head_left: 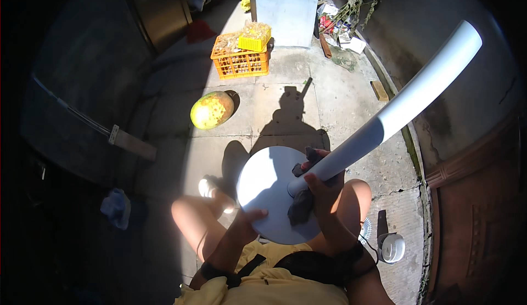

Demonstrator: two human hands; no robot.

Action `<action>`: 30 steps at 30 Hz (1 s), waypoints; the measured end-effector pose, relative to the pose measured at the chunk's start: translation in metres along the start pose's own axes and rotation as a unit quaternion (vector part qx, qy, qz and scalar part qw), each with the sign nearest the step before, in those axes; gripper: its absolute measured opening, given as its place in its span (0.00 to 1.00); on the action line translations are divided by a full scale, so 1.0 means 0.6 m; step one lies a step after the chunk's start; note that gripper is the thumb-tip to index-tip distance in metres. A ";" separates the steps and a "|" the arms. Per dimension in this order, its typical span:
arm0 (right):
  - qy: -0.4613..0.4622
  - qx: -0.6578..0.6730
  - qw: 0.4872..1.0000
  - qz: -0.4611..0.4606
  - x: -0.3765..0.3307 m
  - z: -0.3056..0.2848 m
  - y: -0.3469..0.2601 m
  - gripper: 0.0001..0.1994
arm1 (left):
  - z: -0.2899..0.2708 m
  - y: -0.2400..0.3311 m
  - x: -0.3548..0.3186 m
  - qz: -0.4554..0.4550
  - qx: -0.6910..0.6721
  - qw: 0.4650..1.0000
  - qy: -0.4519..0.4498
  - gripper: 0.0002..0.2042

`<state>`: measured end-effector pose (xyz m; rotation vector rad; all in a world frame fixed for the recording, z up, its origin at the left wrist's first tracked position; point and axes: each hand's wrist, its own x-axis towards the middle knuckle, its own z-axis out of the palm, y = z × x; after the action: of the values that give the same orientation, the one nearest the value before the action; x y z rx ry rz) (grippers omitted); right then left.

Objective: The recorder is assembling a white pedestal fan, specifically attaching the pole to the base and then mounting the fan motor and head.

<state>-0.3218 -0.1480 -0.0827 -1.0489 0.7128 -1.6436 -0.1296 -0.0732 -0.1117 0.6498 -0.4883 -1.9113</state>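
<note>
A round white base (263, 187) with a thick white pole (406, 105) rising from it, like a pedestal fan's stand, is held over my lap. The pole slants up to the far right. My left hand (247, 225) grips the base's near left edge, thumb on top. My right hand (328, 190) is wrapped round the pole's lower end, with a dark grey cloth (301, 207) bunched there against the pole and base. Part of the cloth is hidden by the pole and my fingers.
A green-yellow melon-like fruit (212, 110) lies on the concrete ahead. Beyond it stand an orange crate (240, 65) and a smaller yellow basket (255, 37). To my right are a small white round-grilled appliance (393, 248) and a wooden block (379, 91) by the wall.
</note>
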 end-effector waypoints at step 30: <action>-0.052 -0.065 0.993 0.086 -0.016 0.001 -0.021 0.35 | -0.001 -0.027 -0.027 0.047 0.072 0.996 0.028 0.22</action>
<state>-0.3260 -0.1350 -0.0745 -1.1252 0.8266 -1.3996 -0.1350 -0.0520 -0.1183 0.7592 -0.6144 -1.7752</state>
